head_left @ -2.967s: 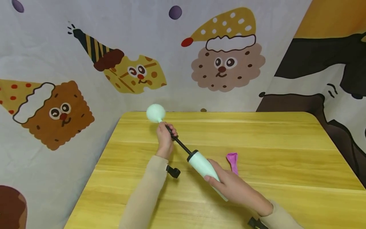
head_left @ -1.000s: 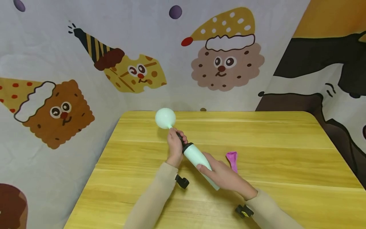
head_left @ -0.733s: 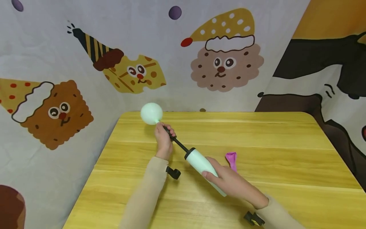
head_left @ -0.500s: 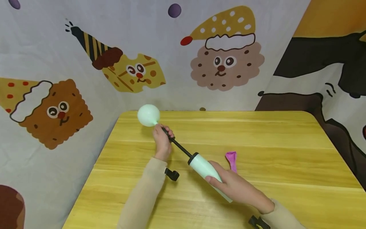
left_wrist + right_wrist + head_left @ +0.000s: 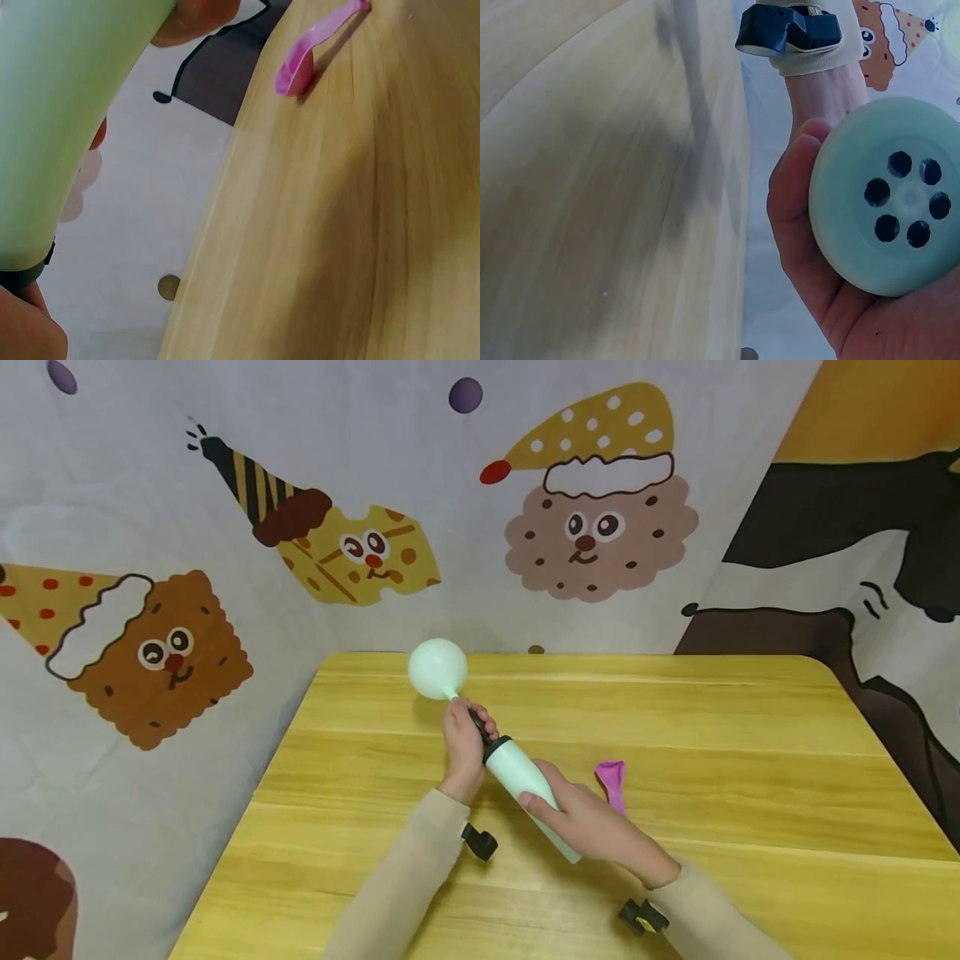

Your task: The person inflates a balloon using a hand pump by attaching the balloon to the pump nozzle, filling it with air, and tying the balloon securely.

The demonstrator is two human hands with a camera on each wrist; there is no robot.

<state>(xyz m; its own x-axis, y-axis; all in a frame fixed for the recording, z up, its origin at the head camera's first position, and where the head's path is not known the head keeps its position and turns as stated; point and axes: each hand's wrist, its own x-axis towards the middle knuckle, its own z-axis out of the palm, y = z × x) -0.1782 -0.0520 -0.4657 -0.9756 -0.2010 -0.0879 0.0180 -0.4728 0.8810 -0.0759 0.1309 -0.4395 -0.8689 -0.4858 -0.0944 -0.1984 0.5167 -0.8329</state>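
Observation:
A balloon pump with a mint-green barrel (image 5: 519, 770) slants across the middle of the head view. My left hand (image 5: 462, 742) grips its black front end, right at the neck of a round, partly inflated mint balloon (image 5: 437, 669). Fingers of my right hand (image 5: 588, 828) wrap around the barrel, whose black-rimmed end meets the left hand. Little of the black rod shows between them. In the right wrist view, the barrel's holed end cap (image 5: 910, 196) faces the camera within the right hand's grip. The balloon's mouth is hidden by the left fingers.
A limp pink balloon (image 5: 612, 783) lies on the wooden table (image 5: 720, 752), just beyond the right hand. Behind the table's far edge hangs a white cloth (image 5: 465, 527) printed with cartoon biscuits and cheese. Small black cameras (image 5: 480, 842) are strapped at both wrists.
Since half a second ago the barrel has slid up the rod to the left hand, and both hands have come together. The mint balloon shifted right; it looks larger than three seconds ago.

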